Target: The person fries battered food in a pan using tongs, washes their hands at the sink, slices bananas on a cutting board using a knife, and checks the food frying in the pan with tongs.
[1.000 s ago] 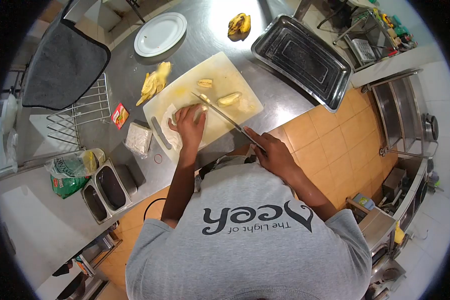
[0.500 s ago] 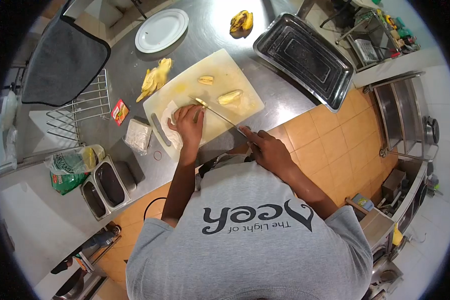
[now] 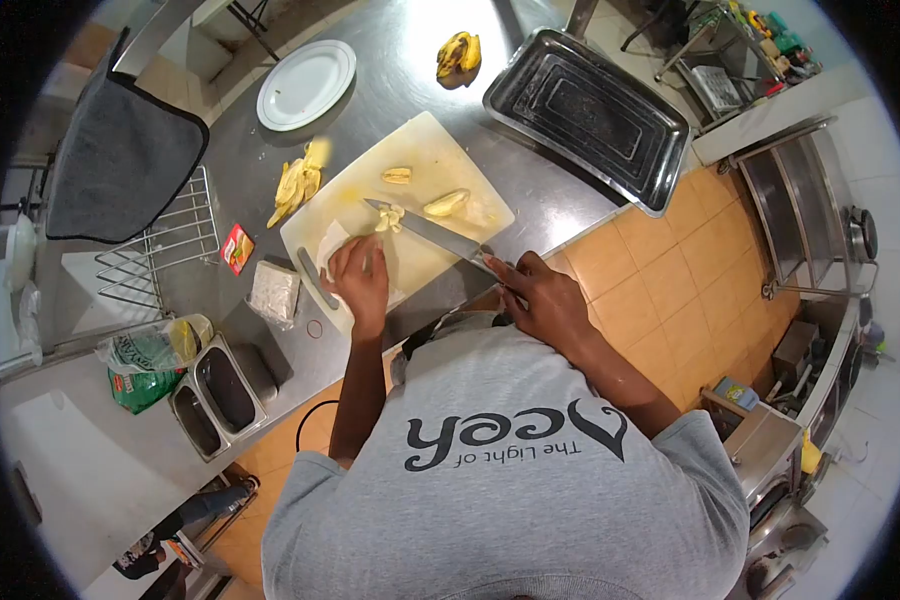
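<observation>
The right hand's (image 3: pixel 547 300) fingers are wrapped around the handle of a knife (image 3: pixel 438 236), hiding most of it, with the blade slanting toward the upper left across the cutting board (image 3: pixel 440 150). Near the centre of the frame, the blade's far part lies against small cut banana pieces (image 3: pixel 389 219); whether it touches the board is hard to tell. Left of them, the left hand (image 3: pixel 358 283) has its fingers loosely bent and parted, thumb apart, over a pale sheet (image 3: pixel 332 240) it partly covers; contact cannot be made out. Both forearms reach up from the lower frame, the right wrist angled inward to the left. A peeled banana length (image 3: pixel 447 204) lies right of the blade, a shorter chunk (image 3: pixel 397 176) above it. Banana peel (image 3: pixel 296 186) sits just beyond the board's upper left edge. Bare steel table (image 3: pixel 548 188) runs between board and black tray (image 3: pixel 595 125) at upper right, and up toward the plate (image 3: pixel 307 86). The board's lower edge is partly hidden by the arms and shirt (image 3: pixel 510 500), which the frame's bottom cuts off.
</observation>
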`<state>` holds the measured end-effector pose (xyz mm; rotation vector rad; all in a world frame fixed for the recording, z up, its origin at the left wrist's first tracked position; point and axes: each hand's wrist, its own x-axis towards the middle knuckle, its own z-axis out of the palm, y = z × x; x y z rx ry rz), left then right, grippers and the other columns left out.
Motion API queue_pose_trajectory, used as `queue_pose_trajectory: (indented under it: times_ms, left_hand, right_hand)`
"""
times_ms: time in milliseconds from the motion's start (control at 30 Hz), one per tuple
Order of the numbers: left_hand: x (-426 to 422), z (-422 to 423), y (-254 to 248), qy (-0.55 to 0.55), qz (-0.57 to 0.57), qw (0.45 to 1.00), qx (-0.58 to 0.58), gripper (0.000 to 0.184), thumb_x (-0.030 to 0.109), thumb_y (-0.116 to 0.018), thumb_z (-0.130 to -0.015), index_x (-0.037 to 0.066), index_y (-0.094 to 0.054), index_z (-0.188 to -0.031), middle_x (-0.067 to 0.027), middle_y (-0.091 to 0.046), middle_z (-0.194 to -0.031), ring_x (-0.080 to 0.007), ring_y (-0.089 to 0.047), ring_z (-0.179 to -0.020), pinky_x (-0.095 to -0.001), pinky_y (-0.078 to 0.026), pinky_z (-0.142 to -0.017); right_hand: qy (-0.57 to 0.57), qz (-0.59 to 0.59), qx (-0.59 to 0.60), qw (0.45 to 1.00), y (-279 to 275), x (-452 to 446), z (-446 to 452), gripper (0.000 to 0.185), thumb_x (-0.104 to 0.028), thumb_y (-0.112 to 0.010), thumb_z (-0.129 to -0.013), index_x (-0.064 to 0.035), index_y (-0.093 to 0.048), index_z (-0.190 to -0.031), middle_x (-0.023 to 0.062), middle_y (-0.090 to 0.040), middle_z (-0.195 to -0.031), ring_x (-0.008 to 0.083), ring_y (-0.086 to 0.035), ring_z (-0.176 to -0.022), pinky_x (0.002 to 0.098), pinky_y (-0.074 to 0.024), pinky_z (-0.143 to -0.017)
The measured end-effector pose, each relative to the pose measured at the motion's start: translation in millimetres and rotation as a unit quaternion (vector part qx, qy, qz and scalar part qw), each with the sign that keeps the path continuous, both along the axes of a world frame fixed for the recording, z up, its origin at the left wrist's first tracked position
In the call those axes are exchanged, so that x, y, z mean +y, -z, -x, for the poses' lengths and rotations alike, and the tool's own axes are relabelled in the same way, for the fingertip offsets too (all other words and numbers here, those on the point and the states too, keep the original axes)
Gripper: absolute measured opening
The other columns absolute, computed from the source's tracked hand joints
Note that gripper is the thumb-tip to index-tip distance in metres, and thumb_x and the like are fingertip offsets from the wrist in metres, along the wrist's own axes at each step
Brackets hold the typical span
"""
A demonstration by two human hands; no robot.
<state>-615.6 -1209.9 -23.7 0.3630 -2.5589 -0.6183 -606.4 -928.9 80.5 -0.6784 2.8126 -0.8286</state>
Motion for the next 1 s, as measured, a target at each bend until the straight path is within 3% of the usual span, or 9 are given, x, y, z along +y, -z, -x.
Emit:
queue_pose_trajectory:
  times_ms: [100, 200, 400, 500, 800, 900, 1000]
  left_hand:
    - [-2.6, -6.3, -18.2, 0.082, -0.008, 0.995, 0.049, 0.039, 0.024, -0.074, -0.075, 0.022, -0.066, -0.113, 0.0069, -0.059, -0.119, -0.0177, -0.049, -0.115, -0.0525, -0.015, -0.104]
    - [-0.5, 4.0, -26.0, 0.143, 0.067, 0.987, 0.035, 0.045, 0.025, -0.076, -0.073, 0.022, -0.064, -0.116, 0.0075, -0.056, -0.125, -0.0168, -0.048, -0.116, -0.0503, -0.013, -0.106]
    - [-8.1, 22.3, -28.9, 0.206, 0.136, 0.969, 0.011, 0.038, 0.022, -0.077, -0.072, 0.022, -0.068, -0.109, 0.0090, -0.060, -0.120, -0.0156, -0.048, -0.117, -0.0500, -0.008, -0.107]
    - [-13.6, 21.2, -27.1, 0.214, 0.108, 0.971, -0.009, 0.032, 0.021, -0.076, -0.073, 0.022, -0.069, -0.103, 0.0086, -0.062, -0.115, -0.0159, -0.049, -0.117, -0.0526, -0.009, -0.106]
    - [-25.8, 21.1, -34.3, 0.202, 0.134, 0.970, 0.000, 0.031, 0.019, -0.073, -0.073, 0.021, -0.069, -0.103, 0.0059, -0.062, -0.106, -0.0174, -0.050, -0.115, -0.0578, -0.014, -0.102]
    - [-24.1, 19.7, -31.0, 0.124, 0.129, 0.984, -0.009, 0.031, 0.020, -0.072, -0.074, 0.021, -0.068, -0.104, 0.0039, -0.062, -0.107, -0.0181, -0.052, -0.112, -0.0561, -0.015, -0.102]
    - [-7.9, 23.8, -33.8, 0.111, 0.101, 0.989, -0.004, 0.033, 0.016, -0.071, -0.075, 0.016, -0.067, -0.109, -0.0019, -0.062, -0.108, -0.0230, -0.054, -0.108, -0.0516, -0.026, -0.101]
  right_hand:
    - [-0.008, -0.001, 0.012, 1.000, 2.9, 1.9, -1.4, 0.052, -0.018, -0.063, -0.083, -0.0249, -0.050, -0.133, 0.0107, -0.053, -0.089, 0.0289, -0.061, -0.061, 0.0389, -0.0516, -0.052]
    - [-0.023, 0.003, 0.015, 1.000, 2.4, 1.5, 0.1, 0.053, -0.017, -0.064, -0.082, -0.0258, -0.050, -0.133, 0.0104, -0.052, -0.091, 0.0288, -0.062, -0.062, 0.0393, -0.0518, -0.052]
    - [-0.018, -0.006, 0.055, 0.998, 0.4, -2.6, -0.5, 0.052, -0.011, -0.067, -0.076, -0.0250, -0.059, -0.125, 0.0056, -0.055, -0.087, 0.0232, -0.061, -0.061, 0.0354, -0.0507, -0.053]
    - [-0.034, -0.006, 0.047, 0.998, 2.8, -0.3, -0.3, 0.047, -0.016, -0.064, -0.081, -0.0251, -0.056, -0.127, 0.0083, -0.050, -0.092, 0.0274, -0.062, -0.062, 0.0379, -0.0521, -0.052]
    - [0.019, 0.011, 0.086, 0.996, -1.9, -0.2, 0.1, 0.044, -0.015, -0.064, -0.082, -0.0228, -0.059, -0.125, 0.0101, -0.056, -0.090, 0.0270, -0.062, -0.063, 0.0372, -0.0521, -0.054]
    - [0.071, 0.046, 0.032, 0.996, -4.9, 10.9, 4.6, 0.047, -0.014, -0.062, -0.084, -0.0208, -0.055, -0.130, 0.0126, -0.057, -0.093, 0.0298, -0.062, -0.066, 0.0393, -0.0518, -0.058]
    - [0.106, 0.081, -0.028, 0.991, -0.5, 28.2, 6.1, 0.050, -0.013, -0.059, -0.087, -0.0178, -0.049, -0.135, 0.0149, -0.057, -0.089, 0.0323, -0.062, -0.072, 0.0402, -0.0510, -0.063]
